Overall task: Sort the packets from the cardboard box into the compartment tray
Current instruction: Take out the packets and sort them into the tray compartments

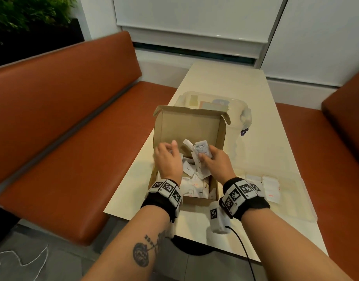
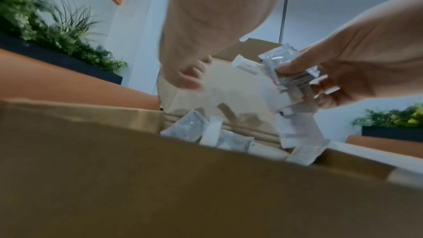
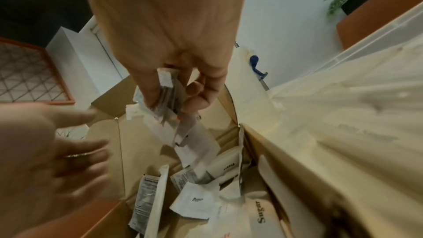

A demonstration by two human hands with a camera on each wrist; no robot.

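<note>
Picking step. My right hand (image 1: 214,162) pinches a bunch of packets (image 1: 202,152) above the open cardboard box (image 1: 189,126); left hand (image 1: 167,157) hovers beside it, fingers spread, apparently empty. Next: carry the bunch right to the compartment tray (image 1: 292,199) on the surface (image 1: 266,142), separate by type.

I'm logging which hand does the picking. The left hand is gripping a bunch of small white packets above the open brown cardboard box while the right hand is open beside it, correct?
Not quite: the hands are swapped. The right hand grips the bunch of small white packets above the open brown cardboard box, and the left hand is open beside it. The head view shows this, and the right wrist view confirms it.
</note>
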